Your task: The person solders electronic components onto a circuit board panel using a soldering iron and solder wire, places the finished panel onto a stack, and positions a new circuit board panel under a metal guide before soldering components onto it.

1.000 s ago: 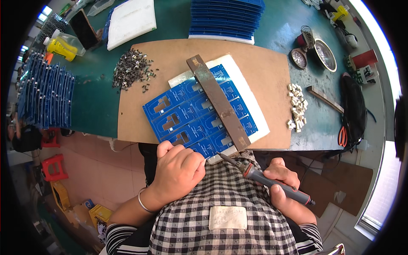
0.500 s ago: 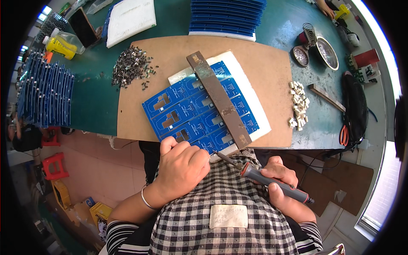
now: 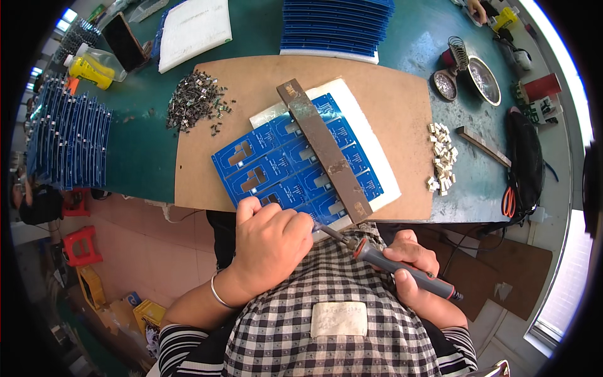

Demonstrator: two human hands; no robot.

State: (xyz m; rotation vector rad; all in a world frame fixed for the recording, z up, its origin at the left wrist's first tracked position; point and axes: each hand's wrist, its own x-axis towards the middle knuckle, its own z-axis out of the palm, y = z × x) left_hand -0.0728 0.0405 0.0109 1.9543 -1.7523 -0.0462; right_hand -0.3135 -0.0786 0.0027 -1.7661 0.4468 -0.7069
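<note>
1. Head view: a blue circuit board panel is seen in the middle of the frame, laid on a white foam pad on a brown board.
2. A rusty metal bar is laid slantwise across the panel, touching it.
3. The left hand is curled at the near edge of the panel. Its fingers are bent and pressed close together. What is pinched under them cannot be told.
4. The right hand is closed around the handle of a soldering iron. The metal tip is pointed at the panel's near edge, just beside the left hand's fingers.
5. A heap of small dark parts is seen at the upper left. A small pile of pale parts is seen at the right.
6. Blue boards are stacked at the top of the frame, and more are stood in a rack at the left edge.
7. It is judged that work is being done at the near edge of the panel. It cannot be told how many spots are finished. With so many loose parts and boards around, much seems to be left.
</note>
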